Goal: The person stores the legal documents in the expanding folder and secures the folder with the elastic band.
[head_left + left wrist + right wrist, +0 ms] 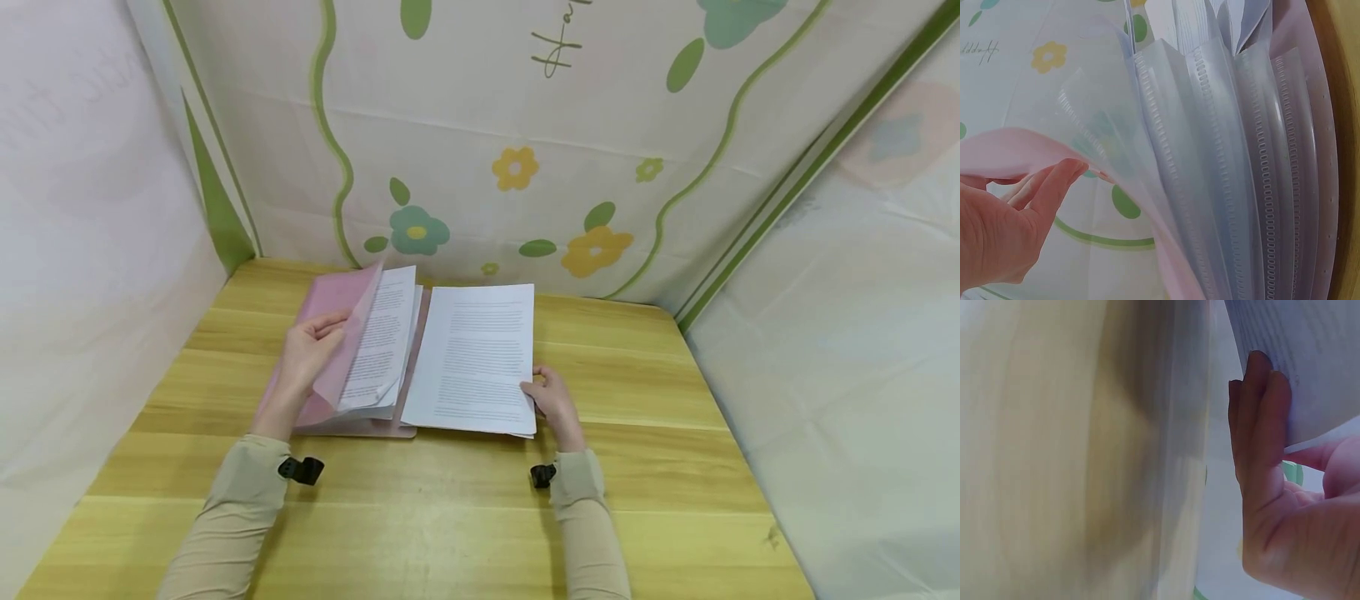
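A pink expanding file folder [337, 292] lies on the table with its front cover lifted. My left hand [309, 350] pinches the edge of that cover between thumb and fingers. Printed sheets [378, 342] stick out of the folder, one with a curled lower corner. In the left wrist view, several clear ribbed pockets [1225, 144] fan apart beside the hand. My right hand [553, 400] grips a stack of printed paper [480, 350] by its right edge, thumb on top and fingers beneath. The stack's left side overlaps the folder's right edge in the head view.
The wooden table [435, 517] meets a floral fabric backdrop [465, 133] at the back. White fabric walls rise on the left [90, 250] and right [817, 292]. A black wrist camera [302, 471] is strapped over the left sleeve, and another [542, 476] over the right.
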Demonstrator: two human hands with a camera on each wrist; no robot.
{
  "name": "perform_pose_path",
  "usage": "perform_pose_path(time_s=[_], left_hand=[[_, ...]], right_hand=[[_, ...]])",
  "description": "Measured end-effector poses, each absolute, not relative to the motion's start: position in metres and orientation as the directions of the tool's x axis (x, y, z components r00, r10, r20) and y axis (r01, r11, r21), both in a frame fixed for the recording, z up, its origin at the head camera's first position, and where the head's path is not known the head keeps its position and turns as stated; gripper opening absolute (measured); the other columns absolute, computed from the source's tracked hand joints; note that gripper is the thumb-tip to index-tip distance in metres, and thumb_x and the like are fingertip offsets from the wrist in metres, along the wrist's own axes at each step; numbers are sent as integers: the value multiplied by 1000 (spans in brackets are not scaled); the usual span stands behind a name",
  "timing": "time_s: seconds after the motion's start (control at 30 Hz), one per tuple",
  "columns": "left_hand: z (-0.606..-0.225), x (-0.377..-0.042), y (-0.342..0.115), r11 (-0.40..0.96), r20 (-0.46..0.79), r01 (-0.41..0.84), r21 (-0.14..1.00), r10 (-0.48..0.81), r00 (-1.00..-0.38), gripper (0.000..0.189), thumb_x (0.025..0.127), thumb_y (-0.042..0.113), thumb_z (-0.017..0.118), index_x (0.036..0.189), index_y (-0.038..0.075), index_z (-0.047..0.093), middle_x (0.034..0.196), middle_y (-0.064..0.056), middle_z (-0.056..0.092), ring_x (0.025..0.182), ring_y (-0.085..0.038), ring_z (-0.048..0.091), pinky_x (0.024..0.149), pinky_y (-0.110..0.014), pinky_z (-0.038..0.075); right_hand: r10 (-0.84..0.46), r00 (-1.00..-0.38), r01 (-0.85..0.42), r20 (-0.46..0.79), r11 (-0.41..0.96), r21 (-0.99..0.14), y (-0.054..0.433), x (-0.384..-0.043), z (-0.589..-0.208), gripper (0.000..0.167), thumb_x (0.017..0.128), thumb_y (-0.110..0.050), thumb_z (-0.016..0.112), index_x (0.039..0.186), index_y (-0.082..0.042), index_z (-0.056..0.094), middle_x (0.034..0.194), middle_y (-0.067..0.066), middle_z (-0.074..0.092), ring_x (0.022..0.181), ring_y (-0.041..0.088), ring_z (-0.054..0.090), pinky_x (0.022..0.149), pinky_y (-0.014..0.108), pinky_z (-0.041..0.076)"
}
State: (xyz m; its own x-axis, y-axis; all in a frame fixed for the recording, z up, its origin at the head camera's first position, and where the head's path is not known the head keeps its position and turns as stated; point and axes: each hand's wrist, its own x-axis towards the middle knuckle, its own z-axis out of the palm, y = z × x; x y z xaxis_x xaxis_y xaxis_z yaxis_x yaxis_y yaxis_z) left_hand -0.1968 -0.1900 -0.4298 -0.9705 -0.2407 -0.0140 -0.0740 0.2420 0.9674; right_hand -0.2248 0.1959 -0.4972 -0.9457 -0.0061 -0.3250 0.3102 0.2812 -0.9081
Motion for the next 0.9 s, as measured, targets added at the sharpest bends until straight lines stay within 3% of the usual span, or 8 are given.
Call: perform_pose_path(time_s=[0.27,0.5,0.77,0.9], left_hand=[[-429,-196,-190,245,-9,-69,967,-238,-971,42,93,9,53,133,2,61,129,-24,63,81,22,54,75,-1,44],[-429,-197,-189,249,0,-61,967,-239,-971,41,92,9,53,132,2,62,128,-23,64,82,19,54,75,-2,44],[-431,-197,-187,259,9,-52,964,-229,-973,41,92,8,53,132,1,62,127,-23,64,82,20,54,76,-2,44],[-432,-197,-186,261,22,-41,965,-234,-972,42,91,8,53,131,2,64,125,-23,65,83,20,54,76,-3,44]], right_hand=[[-24,-950,289,-312,320,-902,180,-229,-497,34,94,-7,59,127,2,56,62,-2,58,42,5,30,47,25,29],[-35,-947,294,-320,307,-905,169,-232,-494,33,94,-9,60,125,0,58,69,1,66,46,9,35,49,25,31],[-84,-950,254,-302,360,-898,157,-239,-496,33,95,-11,58,126,0,58,57,-3,52,43,7,31,46,24,29],[-98,-954,229,-284,372,-899,150,-241,-494,37,96,-12,56,131,-1,58,61,-1,59,41,5,30,47,25,29]])
